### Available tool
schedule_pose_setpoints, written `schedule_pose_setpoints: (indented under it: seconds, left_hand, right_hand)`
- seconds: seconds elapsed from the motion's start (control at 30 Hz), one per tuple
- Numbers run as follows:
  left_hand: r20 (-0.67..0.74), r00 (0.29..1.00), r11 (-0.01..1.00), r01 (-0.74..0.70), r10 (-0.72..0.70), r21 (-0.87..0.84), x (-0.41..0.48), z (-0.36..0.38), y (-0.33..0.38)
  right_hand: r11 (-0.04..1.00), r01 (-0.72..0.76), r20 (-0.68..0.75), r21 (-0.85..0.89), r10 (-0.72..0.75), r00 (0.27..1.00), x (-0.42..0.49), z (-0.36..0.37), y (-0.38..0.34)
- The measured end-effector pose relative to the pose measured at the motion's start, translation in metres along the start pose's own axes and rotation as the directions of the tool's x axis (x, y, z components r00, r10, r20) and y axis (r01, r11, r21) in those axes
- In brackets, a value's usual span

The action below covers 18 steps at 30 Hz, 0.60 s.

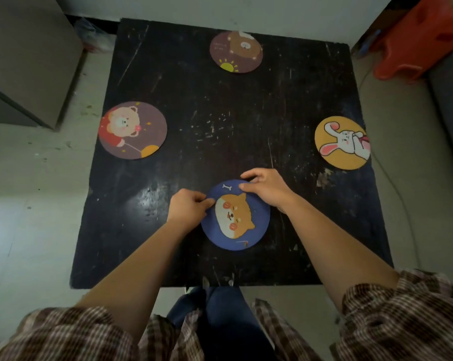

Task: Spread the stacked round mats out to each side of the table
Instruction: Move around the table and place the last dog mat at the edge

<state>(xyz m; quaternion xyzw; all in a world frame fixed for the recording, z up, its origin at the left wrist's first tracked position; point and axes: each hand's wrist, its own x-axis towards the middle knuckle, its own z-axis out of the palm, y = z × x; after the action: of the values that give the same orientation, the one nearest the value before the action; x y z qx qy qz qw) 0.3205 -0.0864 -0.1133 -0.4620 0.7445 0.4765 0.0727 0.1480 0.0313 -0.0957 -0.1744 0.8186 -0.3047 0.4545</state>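
Left hand [187,205]: fingers curled, pinching the left edge of the blue dog mat [236,217], thumb on its top face.
Right hand [265,190]: fingers bent, gripping the far-right edge of the blue dog mat, fingertips on the printed face near the bone drawing.
Blue dog mat: flat on the black table [220,126], toward the near side; whether the gripped edges are lifted cannot be told.
Forearms: bare, reaching in from the near edge of the black table; checked sleeves [402,308] pushed up above the elbows.
Pink bear mat [133,130]: flat at the left side of the black table, overhanging the edge slightly.
Yellow rabbit mat [342,145]: flat at the right side of the black table, overhanging the edge slightly.
Brown bear mat [236,52]: flat at the far side of the black table.
Mat spacing: all four mats lie well apart.
Red plastic stool [423,40]: on the floor beyond the far-right corner of the black table.
Grey cabinet [30,56]: on the floor left of the black table.
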Motion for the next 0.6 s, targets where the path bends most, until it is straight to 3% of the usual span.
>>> schedule_pose_setpoints:
  seconds: [0.13, 0.27, 0.37, 0.6]
  left_hand:
    - [0.000, 0.977, 0.924, 0.201, -0.212, -0.324, -0.023, 0.010, -0.024]
    - [0.013, 0.963, 0.876, 0.250, -0.269, -0.411, -0.047, 0.021, -0.039]
    - [0.001, 0.972, 0.915, 0.222, -0.235, -0.337, -0.061, 0.025, -0.046]
    - [-0.041, 0.996, 0.995, 0.079, -0.076, 0.067, -0.084, 0.030, -0.061]
  right_hand:
    - [0.986, -0.153, -0.109, 0.073, 0.160, 0.981, -0.030, 0.004, 0.030]
    - [0.950, -0.218, -0.146, 0.222, 0.253, 0.956, -0.052, 0.012, 0.053]
    - [0.960, -0.165, -0.178, 0.225, 0.207, 0.962, -0.061, 0.020, 0.060]
    - [0.989, -0.106, -0.215, 0.104, 0.127, 0.968, -0.070, 0.026, 0.070]
